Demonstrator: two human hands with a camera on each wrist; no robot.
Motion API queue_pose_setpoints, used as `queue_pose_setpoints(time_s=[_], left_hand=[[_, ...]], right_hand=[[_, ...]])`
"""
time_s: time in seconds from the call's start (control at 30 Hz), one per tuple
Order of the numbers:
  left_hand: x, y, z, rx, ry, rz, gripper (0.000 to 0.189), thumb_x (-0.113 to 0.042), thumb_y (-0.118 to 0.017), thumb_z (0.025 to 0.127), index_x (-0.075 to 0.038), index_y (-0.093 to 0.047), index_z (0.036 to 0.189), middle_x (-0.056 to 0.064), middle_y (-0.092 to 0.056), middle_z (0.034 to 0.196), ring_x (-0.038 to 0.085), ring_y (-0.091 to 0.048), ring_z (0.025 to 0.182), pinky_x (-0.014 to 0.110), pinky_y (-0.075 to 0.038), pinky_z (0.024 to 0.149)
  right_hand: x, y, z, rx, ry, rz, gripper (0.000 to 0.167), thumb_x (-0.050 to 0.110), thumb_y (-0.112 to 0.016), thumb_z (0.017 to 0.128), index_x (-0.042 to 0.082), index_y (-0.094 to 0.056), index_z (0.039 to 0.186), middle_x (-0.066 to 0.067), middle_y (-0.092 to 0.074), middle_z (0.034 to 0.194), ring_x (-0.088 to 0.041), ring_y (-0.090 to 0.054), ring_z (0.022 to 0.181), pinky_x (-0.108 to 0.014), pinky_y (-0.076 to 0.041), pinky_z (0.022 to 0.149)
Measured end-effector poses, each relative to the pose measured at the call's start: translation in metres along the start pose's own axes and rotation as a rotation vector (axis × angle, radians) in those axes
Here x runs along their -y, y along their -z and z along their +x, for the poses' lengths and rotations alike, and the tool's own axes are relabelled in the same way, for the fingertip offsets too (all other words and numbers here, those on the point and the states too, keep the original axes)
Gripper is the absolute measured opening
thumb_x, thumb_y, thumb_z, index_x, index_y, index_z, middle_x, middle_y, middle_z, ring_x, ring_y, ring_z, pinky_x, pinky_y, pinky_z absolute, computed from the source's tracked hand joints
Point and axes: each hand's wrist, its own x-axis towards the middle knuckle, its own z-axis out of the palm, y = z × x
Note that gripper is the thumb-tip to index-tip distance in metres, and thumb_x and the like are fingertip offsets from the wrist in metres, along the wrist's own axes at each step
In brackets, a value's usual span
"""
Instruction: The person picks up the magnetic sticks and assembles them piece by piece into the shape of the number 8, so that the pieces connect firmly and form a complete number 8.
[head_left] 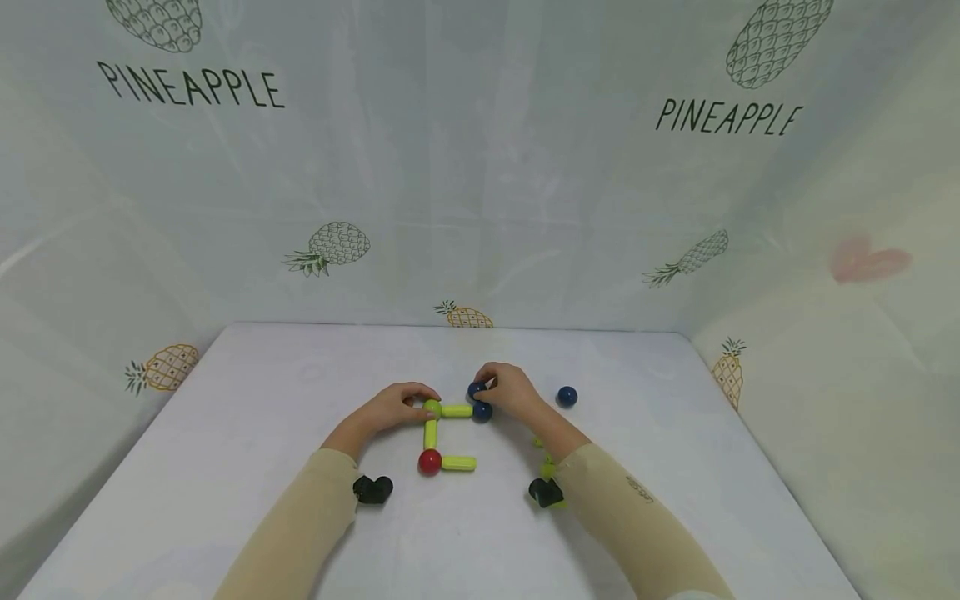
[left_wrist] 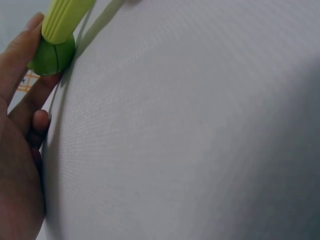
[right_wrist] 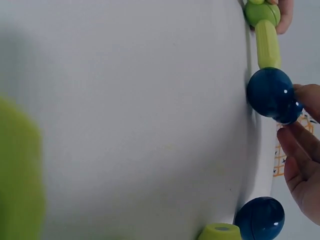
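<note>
My left hand (head_left: 392, 407) pinches a green ball (head_left: 432, 407) between thumb and fingers; the left wrist view shows a ribbed yellow-green rod (left_wrist: 64, 20) joined to it. In the head view one rod (head_left: 456, 411) runs from the green ball to a dark blue ball (head_left: 482, 412). Another rod (head_left: 431, 434) runs toward me to a red ball (head_left: 430, 462), which has a further rod (head_left: 460, 463) pointing right. With thumb and fingertips my right hand (head_left: 512, 390) holds a second blue ball (head_left: 476, 389) right against the far side of the first, partly hidden in the right wrist view.
A loose blue ball (head_left: 567, 397) lies right of my right hand. Several yellow-green pieces (head_left: 549, 468) lie partly hidden under the right forearm. Black heart-shaped pieces (head_left: 372, 490) show beside both sleeves. A pineapple-print curtain (head_left: 480, 167) hangs behind the white table (head_left: 300, 358).
</note>
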Motion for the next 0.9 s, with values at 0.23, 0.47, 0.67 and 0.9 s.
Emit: queue_pose_setpoints(time_s=[0.23, 0.47, 0.67, 0.9], left_hand=[[0.003, 0.0, 0.002, -0.009, 0.011, 0.009, 0.028, -0.028, -0.077, 0.085, -0.024, -0.071, 0.112, -0.004, -0.06, 0.11, 0.019, -0.045, 0.092, 0.035, -0.037, 0.078], [0.002, -0.001, 0.002, 0.0, 0.01, 0.002, 0.028, -0.027, -0.077, 0.085, -0.024, -0.071, 0.112, -0.002, -0.058, 0.107, 0.019, -0.044, 0.091, 0.035, -0.036, 0.076], [0.002, 0.0, 0.001, -0.003, 0.005, 0.001, 0.027, -0.026, -0.077, 0.086, -0.023, -0.071, 0.112, -0.002, -0.059, 0.107, 0.019, -0.044, 0.091, 0.035, -0.036, 0.076], [0.002, 0.0, 0.001, -0.001, -0.016, 0.006, 0.028, -0.026, -0.077, 0.085, -0.022, -0.071, 0.112, -0.003, -0.06, 0.109, 0.019, -0.045, 0.092, 0.035, -0.037, 0.078]], right_hand=[[0.004, 0.006, -0.01, -0.028, 0.032, 0.003, 0.023, 0.016, -0.078, 0.084, 0.014, -0.068, 0.104, -0.002, -0.062, 0.091, -0.018, -0.056, 0.079, -0.03, -0.048, 0.066], [0.003, 0.011, -0.018, -0.034, 0.071, 0.009, 0.025, 0.014, -0.079, 0.083, 0.013, -0.069, 0.106, 0.0, -0.061, 0.097, -0.017, -0.056, 0.084, -0.029, -0.049, 0.067], [0.001, 0.014, -0.028, -0.015, 0.104, 0.033, 0.029, 0.012, -0.079, 0.082, 0.012, -0.068, 0.109, -0.001, -0.063, 0.102, -0.016, -0.057, 0.086, -0.029, -0.05, 0.07], [-0.002, 0.017, -0.04, 0.02, 0.148, 0.036, 0.03, 0.012, -0.078, 0.082, 0.01, -0.068, 0.11, -0.001, -0.063, 0.102, -0.014, -0.058, 0.081, -0.029, -0.05, 0.069]])
